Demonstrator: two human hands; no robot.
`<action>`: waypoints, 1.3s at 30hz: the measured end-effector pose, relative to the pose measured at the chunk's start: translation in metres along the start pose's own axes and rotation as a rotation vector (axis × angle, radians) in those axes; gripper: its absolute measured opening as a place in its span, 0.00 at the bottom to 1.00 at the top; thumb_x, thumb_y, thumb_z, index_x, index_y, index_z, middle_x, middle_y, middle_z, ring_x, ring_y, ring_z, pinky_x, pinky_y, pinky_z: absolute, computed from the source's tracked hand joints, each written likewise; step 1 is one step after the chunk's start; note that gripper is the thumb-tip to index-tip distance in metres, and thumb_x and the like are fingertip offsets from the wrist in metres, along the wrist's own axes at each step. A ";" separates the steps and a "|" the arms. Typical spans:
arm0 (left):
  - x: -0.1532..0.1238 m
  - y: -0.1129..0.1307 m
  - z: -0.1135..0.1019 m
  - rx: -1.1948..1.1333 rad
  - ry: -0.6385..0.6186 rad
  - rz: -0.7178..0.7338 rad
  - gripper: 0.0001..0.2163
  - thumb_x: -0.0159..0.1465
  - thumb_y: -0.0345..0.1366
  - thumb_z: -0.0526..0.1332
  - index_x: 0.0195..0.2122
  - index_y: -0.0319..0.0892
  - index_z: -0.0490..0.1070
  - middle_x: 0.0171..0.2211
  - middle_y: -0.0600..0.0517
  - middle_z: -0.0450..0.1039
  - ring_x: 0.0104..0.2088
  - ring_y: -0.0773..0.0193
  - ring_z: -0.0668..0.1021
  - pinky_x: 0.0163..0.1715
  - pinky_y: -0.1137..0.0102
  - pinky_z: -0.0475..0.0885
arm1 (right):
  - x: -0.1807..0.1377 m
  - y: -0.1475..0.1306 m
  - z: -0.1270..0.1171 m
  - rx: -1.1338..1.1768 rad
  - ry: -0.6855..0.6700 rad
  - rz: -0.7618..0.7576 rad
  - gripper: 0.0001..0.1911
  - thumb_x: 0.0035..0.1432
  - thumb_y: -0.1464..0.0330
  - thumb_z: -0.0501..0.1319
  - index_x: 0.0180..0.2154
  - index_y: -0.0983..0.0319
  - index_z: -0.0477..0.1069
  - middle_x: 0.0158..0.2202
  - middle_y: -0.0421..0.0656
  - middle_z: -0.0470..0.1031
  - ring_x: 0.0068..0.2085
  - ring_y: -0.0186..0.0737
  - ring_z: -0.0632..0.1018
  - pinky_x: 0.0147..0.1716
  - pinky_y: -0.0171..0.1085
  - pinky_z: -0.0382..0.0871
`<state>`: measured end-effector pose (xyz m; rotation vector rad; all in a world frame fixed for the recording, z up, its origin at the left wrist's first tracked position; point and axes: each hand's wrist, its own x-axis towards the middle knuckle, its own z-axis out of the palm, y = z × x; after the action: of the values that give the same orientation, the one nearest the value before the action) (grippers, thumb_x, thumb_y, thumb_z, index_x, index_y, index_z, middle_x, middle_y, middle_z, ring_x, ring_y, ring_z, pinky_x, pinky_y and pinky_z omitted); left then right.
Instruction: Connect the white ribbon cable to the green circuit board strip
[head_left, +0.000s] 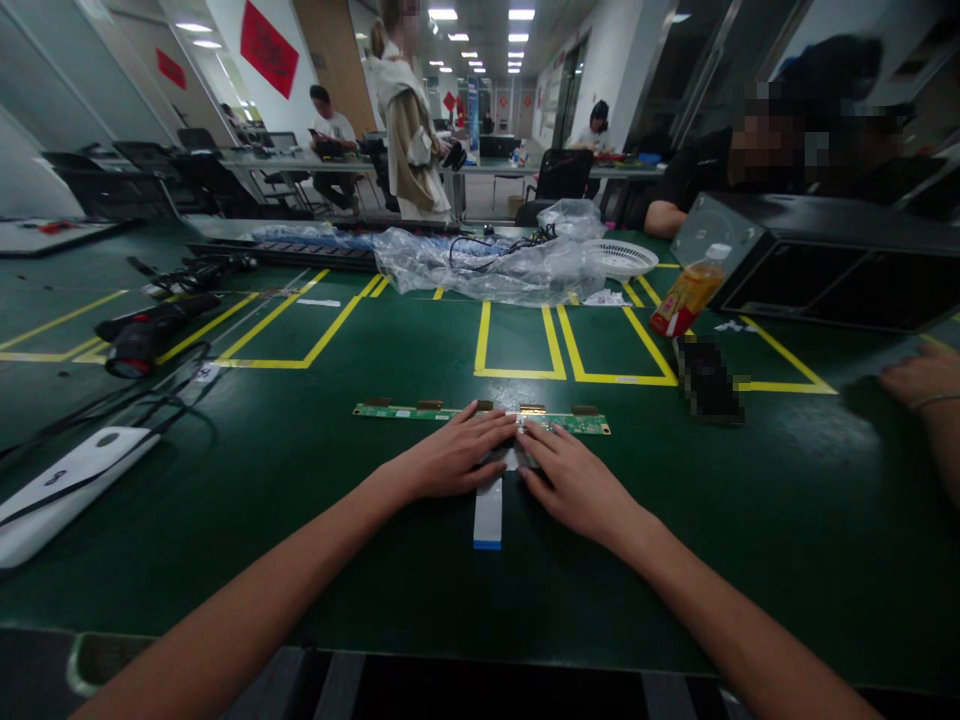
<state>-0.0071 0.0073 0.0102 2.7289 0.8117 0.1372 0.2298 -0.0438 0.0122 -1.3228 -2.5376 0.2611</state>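
Note:
A long, narrow green circuit board (405, 412) lies crosswise on the dark green table, with several gold-brown tabs along its far edge. From its middle a flat white ribbon cable (488, 512) runs toward me and ends in a blue strip. My left hand (461, 455) rests palm down over the middle of the board and the cable's upper end, fingers stretched out to the right. Opposite it, my right hand (577, 482) lies with extended fingers at the cable's joint with the board. The two hands' fingertips nearly meet and partly hide that joint.
A white device (79, 490) and a black handheld tool (146, 335) with cables lie left. Clear plastic wrap (487, 265) and a white basket (621, 258) are behind. Rightward are a bottle (686, 295), a phone (709, 380), a black case (832, 265) and another person's hand (919, 380).

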 end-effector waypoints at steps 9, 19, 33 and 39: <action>0.006 -0.032 0.011 0.131 0.076 -0.364 0.28 0.75 0.42 0.41 0.72 0.34 0.51 0.72 0.41 0.48 0.72 0.53 0.52 0.70 0.55 0.46 | 0.004 0.010 -0.018 0.149 0.171 0.072 0.13 0.68 0.68 0.54 0.47 0.60 0.76 0.54 0.50 0.79 0.57 0.50 0.77 0.56 0.53 0.71; -0.089 -0.137 -0.035 0.174 0.308 -1.220 0.32 0.72 0.50 0.40 0.70 0.35 0.55 0.70 0.33 0.53 0.68 0.37 0.60 0.61 0.38 0.58 | 0.003 0.018 -0.012 0.168 0.127 0.072 0.14 0.69 0.65 0.54 0.50 0.58 0.75 0.54 0.48 0.78 0.56 0.49 0.77 0.56 0.53 0.72; -0.022 -0.062 -0.009 0.208 0.038 -0.413 0.32 0.73 0.54 0.46 0.72 0.39 0.53 0.73 0.39 0.45 0.73 0.44 0.48 0.68 0.49 0.49 | 0.004 0.010 -0.014 0.064 0.065 0.051 0.19 0.68 0.66 0.56 0.57 0.62 0.73 0.61 0.53 0.73 0.60 0.52 0.74 0.58 0.53 0.70; 0.005 -0.020 0.005 0.156 0.016 -0.131 0.32 0.73 0.57 0.45 0.72 0.45 0.52 0.73 0.45 0.46 0.73 0.52 0.50 0.69 0.53 0.48 | 0.002 0.010 -0.005 0.008 -0.034 -0.064 0.25 0.67 0.65 0.57 0.64 0.64 0.66 0.66 0.54 0.67 0.65 0.53 0.68 0.64 0.55 0.63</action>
<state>-0.0128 0.0246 -0.0005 2.8101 1.0430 0.0711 0.2375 -0.0362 0.0141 -1.2422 -2.5990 0.2823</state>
